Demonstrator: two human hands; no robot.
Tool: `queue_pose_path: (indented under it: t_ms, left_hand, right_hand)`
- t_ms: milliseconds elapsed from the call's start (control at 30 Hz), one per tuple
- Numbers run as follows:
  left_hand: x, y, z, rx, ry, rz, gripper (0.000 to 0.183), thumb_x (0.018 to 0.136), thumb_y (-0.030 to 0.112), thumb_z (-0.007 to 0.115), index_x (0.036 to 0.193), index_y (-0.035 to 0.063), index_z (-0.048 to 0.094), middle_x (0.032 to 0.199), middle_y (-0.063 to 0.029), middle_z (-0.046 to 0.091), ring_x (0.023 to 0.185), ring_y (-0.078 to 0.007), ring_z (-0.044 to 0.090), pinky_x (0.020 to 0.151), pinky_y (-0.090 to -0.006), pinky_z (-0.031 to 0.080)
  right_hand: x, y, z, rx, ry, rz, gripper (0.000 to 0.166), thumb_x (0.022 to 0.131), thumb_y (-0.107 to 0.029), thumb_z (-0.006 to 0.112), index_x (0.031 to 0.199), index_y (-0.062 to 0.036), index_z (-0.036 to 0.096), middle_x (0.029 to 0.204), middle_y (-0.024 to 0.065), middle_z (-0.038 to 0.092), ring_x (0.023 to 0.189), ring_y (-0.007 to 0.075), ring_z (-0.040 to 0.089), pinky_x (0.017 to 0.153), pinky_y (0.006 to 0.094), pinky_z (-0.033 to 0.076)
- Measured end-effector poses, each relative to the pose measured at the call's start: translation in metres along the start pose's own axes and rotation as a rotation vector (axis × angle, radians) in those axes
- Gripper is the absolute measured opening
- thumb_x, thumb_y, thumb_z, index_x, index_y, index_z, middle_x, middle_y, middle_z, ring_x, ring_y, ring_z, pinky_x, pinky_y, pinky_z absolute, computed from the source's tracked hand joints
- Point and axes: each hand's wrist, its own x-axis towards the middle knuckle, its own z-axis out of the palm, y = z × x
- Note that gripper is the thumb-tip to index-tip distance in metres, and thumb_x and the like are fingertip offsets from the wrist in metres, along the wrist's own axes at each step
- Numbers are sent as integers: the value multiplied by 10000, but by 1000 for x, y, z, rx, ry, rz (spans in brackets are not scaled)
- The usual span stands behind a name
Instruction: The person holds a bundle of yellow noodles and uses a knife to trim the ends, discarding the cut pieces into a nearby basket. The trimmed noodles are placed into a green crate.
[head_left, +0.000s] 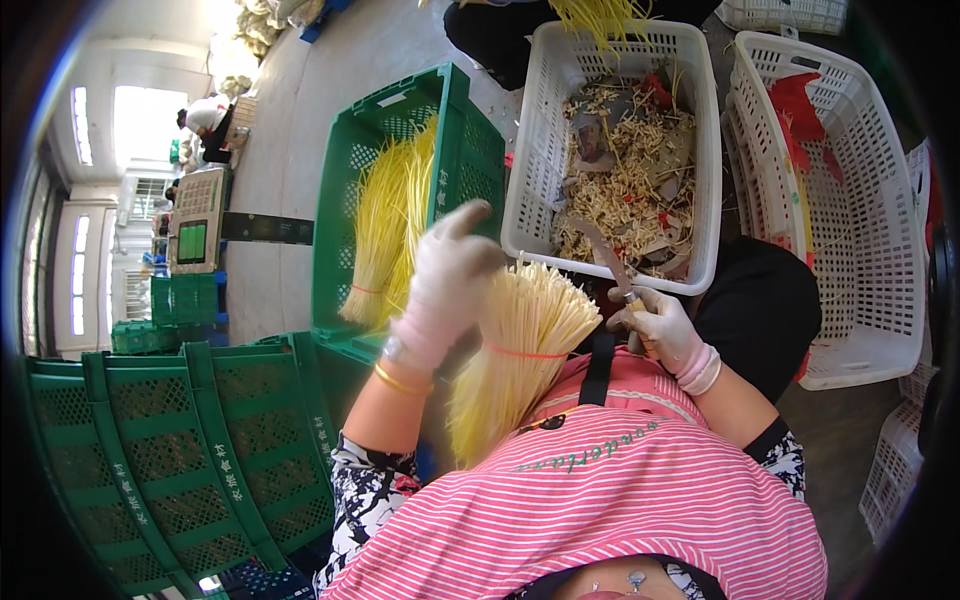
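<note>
A bundle of pale yellow stalks, likely garlic chives (525, 330), lies across my lap, a red band round it and its cut ends towards the white crate. My gloved left hand (457, 262) is blurred, raised at the left side of the cut ends, with a finger extended; whether it grips a stalk is unclear. In my gloved right hand (664, 326) is the wooden handle of a knife (609, 259), its blade pointing up and left over the crate's near rim. More yellow stalks (382, 225), one bunch banded, lie inside the green plastic crate (469, 150).
A white crate (619, 271) of cut stalk ends and scraps stands before me. Further white crates (862, 225) are at the right, with red scraps. Stacked green crates (180, 450) fill the lower left, near a scale (196, 225). Another person's dark-clad leg (487, 45) is beyond the crate.
</note>
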Motion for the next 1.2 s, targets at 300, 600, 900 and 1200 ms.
queue_pose_path:
  t_ms: [300,600,900,1200]
  left_hand:
    - [-37,5,0,79,427,-205,459,724,36,820,1169,45,709,1334,-254,621,1161,-399,607,1063,-451,443]
    - [-96,41,16,-77,213,-126,417,659,-37,803,1048,96,735,1242,-187,620,1088,-375,619,933,-439,499]
    - [-100,42,32,115,168,-184,289,656,10,786,921,118,743,1318,-199,588,1218,-405,557,992,-468,458]
    - [-60,47,5,-111,440,-194,159,734,-36,758,818,96,730,1365,-221,567,1258,-384,540,1048,-454,441]
  right_hand:
    - [3,1,0,-22,-14,0,407,951,-85,626,1326,61,566,894,112,711,535,83,603,508,193,477]
    - [-1,0,4,-99,-36,-9,375,962,-96,606,1317,24,605,897,53,710,548,41,569,517,169,432]
    - [-5,7,1,-113,-31,-16,385,951,-90,613,1320,18,603,874,59,700,549,52,569,511,186,441]
    - [2,10,-4,-48,15,-95,390,967,-164,631,1304,30,596,852,74,704,595,72,583,547,190,463]
